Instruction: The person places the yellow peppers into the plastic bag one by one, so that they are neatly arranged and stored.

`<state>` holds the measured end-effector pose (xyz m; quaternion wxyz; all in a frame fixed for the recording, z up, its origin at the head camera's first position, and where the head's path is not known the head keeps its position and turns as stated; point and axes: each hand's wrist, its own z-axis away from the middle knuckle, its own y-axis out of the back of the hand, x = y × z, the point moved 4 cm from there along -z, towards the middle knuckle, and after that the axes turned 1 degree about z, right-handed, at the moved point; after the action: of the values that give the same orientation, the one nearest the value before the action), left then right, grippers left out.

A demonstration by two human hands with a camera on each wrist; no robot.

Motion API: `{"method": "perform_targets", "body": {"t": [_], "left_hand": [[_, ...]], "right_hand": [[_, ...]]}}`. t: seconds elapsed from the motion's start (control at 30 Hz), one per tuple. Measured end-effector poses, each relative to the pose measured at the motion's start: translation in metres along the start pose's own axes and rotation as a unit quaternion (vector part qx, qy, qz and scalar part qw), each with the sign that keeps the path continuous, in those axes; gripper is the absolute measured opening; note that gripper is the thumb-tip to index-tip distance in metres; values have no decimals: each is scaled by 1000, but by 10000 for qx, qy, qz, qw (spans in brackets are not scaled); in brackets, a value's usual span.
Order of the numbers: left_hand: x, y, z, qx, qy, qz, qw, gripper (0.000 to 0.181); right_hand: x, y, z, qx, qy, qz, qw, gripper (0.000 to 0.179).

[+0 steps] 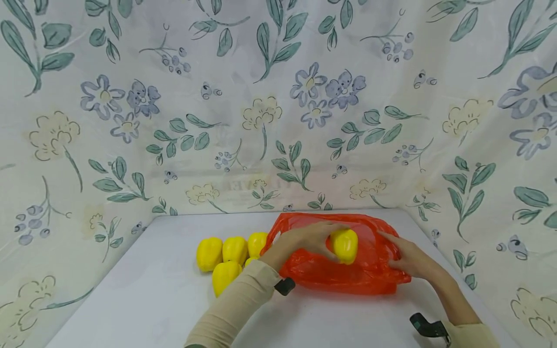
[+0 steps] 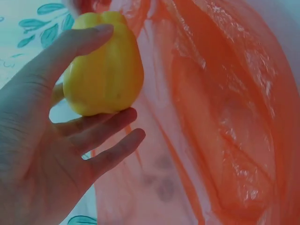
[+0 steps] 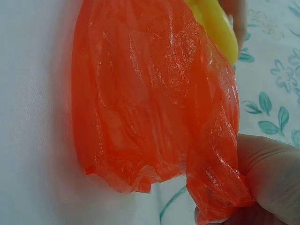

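A yellow bell pepper [image 1: 345,246] is gripped by my left hand [image 1: 316,239], held over the red plastic bag [image 1: 339,280]. In the left wrist view, the thumb lies across the bell pepper [image 2: 105,70] and other fingers support its underside. My right hand [image 1: 411,258] pinches the bag's right edge. The right wrist view shows the thumb pressing the bunched red film of the bag [image 3: 154,103], with part of the yellow pepper [image 3: 216,28] behind it. The bag lies spread on the table, its mouth held apart.
Several more yellow bell peppers [image 1: 226,276] are grouped on the white table [image 1: 130,299] left of the bag, partly hidden by my left forearm. A floral-patterned curtain [image 1: 278,121] hangs behind the table and along both sides.
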<state>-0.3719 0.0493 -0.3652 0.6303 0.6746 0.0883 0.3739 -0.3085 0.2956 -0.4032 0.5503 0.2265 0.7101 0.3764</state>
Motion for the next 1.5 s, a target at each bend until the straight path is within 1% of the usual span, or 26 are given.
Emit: {"method": "perform_targets", "body": {"t": [0.2, 0.43, 0.57, 0.67, 0.73, 0.87, 1.03, 1.17, 1.2, 1.37, 1.5], "left_hand": [[-5, -8, -14, 18, 92, -58, 9999, 85], [-6, -15, -32, 49, -85, 363, 9993, 83], [-6, -21, -42, 14, -83, 596, 9982, 82], [-6, -23, -49, -11, 9, 819, 9966, 81], [-6, -24, -55, -24, 85, 873, 9961, 80], [-6, -26, -65, -50, 222, 782, 9967, 81], [-8, -32, -73, -107, 374, 833, 9958, 82], [-11, -36, -81, -36, 515, 820, 9953, 81], [-12, -37, -82, -19, 545, 882, 9946, 81], [-12, -39, -84, -22, 760, 962, 9924, 81], [-13, -43, -84, -36, 850, 949, 9918, 85]], "right_hand": [[1, -2, -1, -1, 4, -19, 10000, 76], [2, -2, -1, 43, 45, -7, 10000, 76], [2, -2, -1, 39, 88, 27, 10000, 76], [3, -2, 0, 22, 92, 79, 9999, 76], [3, -1, 0, 16, 84, 100, 9999, 76], [3, 0, 1, 9, 73, 137, 9999, 76], [2, 0, 2, 5, 139, 158, 9998, 75], [0, 0, 1, 0, 224, 208, 9995, 75], [0, 0, 1, 2, 231, 221, 9995, 75], [0, 1, 0, -6, 259, 242, 9994, 74], [1, 0, -2, -5, 204, 243, 9995, 74]]}}
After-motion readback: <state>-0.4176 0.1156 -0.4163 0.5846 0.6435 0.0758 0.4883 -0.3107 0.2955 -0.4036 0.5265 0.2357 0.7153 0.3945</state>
